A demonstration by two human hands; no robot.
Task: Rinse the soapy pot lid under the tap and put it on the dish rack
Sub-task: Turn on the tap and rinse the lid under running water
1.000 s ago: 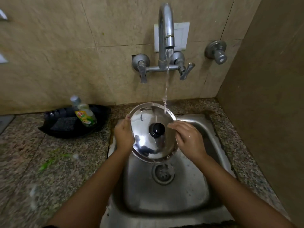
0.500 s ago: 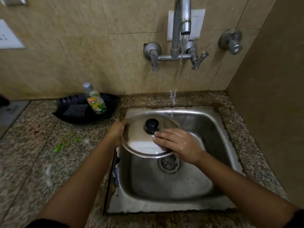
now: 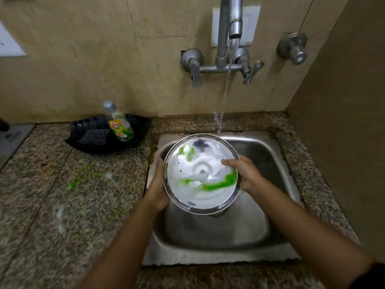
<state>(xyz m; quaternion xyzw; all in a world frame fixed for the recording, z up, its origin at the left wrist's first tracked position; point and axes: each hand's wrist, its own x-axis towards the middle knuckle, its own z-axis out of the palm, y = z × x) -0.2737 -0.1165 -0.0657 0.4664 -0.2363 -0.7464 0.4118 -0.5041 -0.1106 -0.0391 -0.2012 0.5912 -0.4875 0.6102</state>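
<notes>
The round steel pot lid (image 3: 200,184) is held over the sink (image 3: 260,155) with its inner side up, coated in white foam and streaks of green soap. My left hand (image 3: 157,184) grips its left rim and my right hand (image 3: 245,174) grips its right rim. Water runs from the tap (image 3: 234,21) and falls at the lid's far edge. The lid's knob is hidden underneath. No dish rack is in view.
A black tray (image 3: 137,138) on the granite counter (image 3: 62,205) left of the sink holds a dish-soap bottle (image 3: 119,126) and a dark scrub pad (image 3: 93,136). Green soap smears and foam spots lie on the counter. A wall stands close on the right.
The lid has been flipped from knob side up to soapy inner side up. My right hand moved from the knob to the right rim.
</notes>
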